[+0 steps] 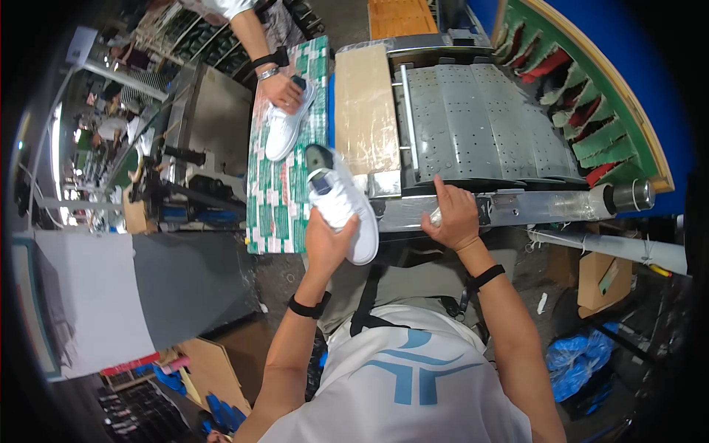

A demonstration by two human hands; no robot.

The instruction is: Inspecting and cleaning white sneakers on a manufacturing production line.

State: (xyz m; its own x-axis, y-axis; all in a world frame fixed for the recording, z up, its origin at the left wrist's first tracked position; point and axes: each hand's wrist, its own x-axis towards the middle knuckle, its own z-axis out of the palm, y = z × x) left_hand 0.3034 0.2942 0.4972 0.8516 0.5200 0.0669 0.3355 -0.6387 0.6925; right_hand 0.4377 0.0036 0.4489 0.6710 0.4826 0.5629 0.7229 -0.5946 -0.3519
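My left hand (328, 241) grips a white sneaker (341, 201) from below, holding it over the near end of a green-and-white patterned table (275, 207). My right hand (452, 216) rests closed on the metal front edge of a grey perforated conveyor (480, 125), with a small pale object under the fingers. At the table's far end a co-worker's hand (281, 90) presses on a second white sneaker (286, 122).
A brown cardboard sheet (365, 107) lies between the table and the conveyor. A curved rack of red and green shoe parts (583, 96) stands at the right. A grey bin (140, 288) sits at my left, with cardboard boxes and blue bags (580, 362) on the floor.
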